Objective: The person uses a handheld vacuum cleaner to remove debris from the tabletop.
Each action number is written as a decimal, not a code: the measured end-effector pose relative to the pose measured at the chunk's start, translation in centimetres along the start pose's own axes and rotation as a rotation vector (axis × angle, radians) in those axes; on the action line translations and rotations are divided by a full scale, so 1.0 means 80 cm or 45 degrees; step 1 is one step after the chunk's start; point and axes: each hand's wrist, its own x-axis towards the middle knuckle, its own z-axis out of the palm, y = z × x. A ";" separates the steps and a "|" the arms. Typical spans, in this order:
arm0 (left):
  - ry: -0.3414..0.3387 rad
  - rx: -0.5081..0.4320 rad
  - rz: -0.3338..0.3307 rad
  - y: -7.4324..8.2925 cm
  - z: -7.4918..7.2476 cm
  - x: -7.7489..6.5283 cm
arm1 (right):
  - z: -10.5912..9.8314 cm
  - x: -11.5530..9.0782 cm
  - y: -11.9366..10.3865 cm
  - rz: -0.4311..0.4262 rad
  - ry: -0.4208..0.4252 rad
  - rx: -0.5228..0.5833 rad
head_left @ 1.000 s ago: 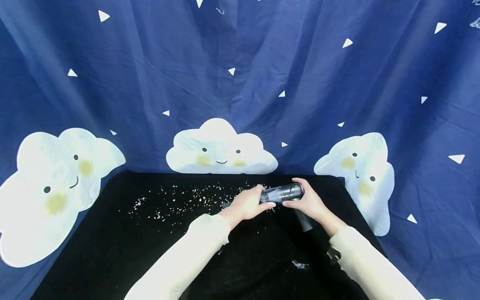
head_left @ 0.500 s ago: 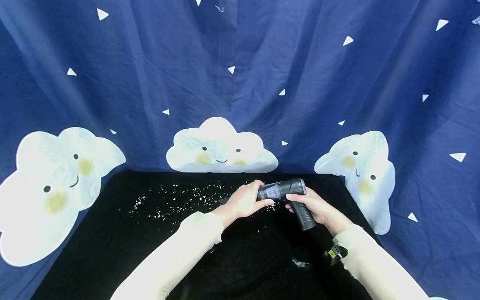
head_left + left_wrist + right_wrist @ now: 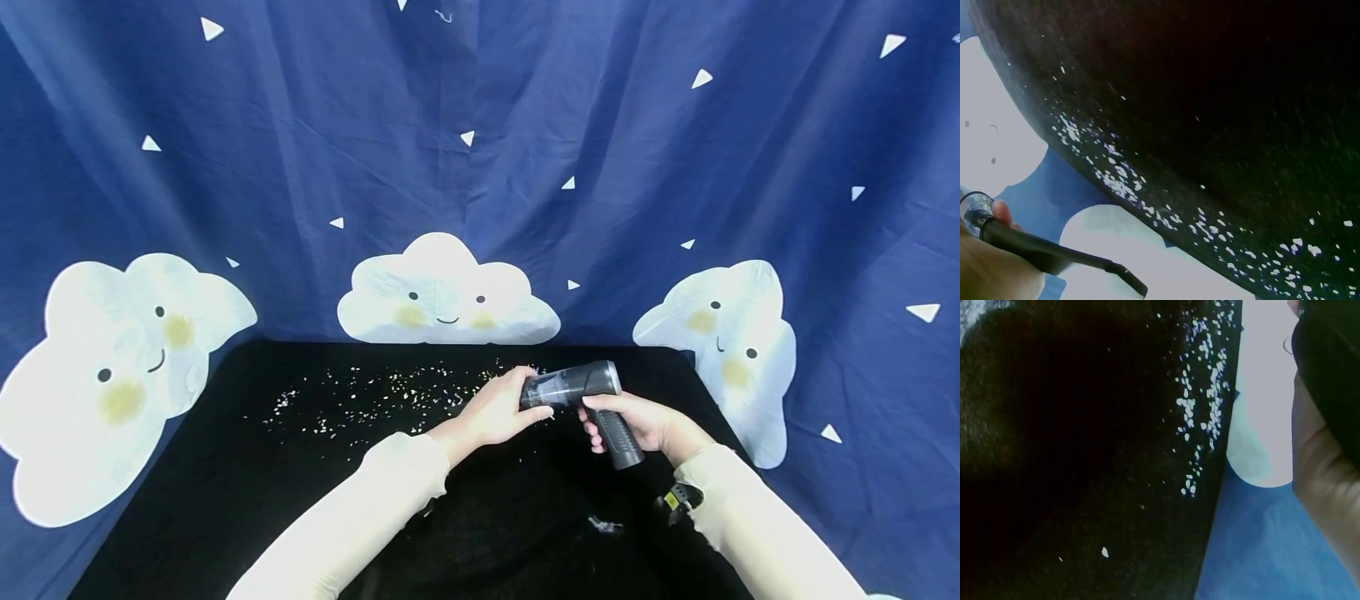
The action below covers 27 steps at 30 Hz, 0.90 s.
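Observation:
A black handheld vacuum cleaner (image 3: 592, 382) with a clear dust cup is held above the dark cloth, at the middle right of the head view. My left hand (image 3: 495, 407) grips its front end, thumb on the near side. Around the ridged handle (image 3: 621, 442) curls my right hand (image 3: 647, 421). In the left wrist view, a long narrow nozzle (image 3: 1054, 247) with a bent tip extends past the left hand (image 3: 997, 265). The right wrist view shows the right hand (image 3: 1319, 453) beside a dark part of the vacuum.
Many white bits (image 3: 397, 392) lie scattered along the far side of the black cloth surface (image 3: 210, 492). A small pale clump (image 3: 604, 526) is near the front right. Behind hangs a blue curtain (image 3: 405, 125) with clouds.
My right hand has moved from the rear end of the vacuum's body down onto its handle. The left hand keeps its grip at the front. The handle has swung slightly right.

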 end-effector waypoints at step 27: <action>-0.415 -0.719 -0.192 0.032 -0.001 0.013 | 0.012 -0.045 -0.053 0.119 0.199 -0.386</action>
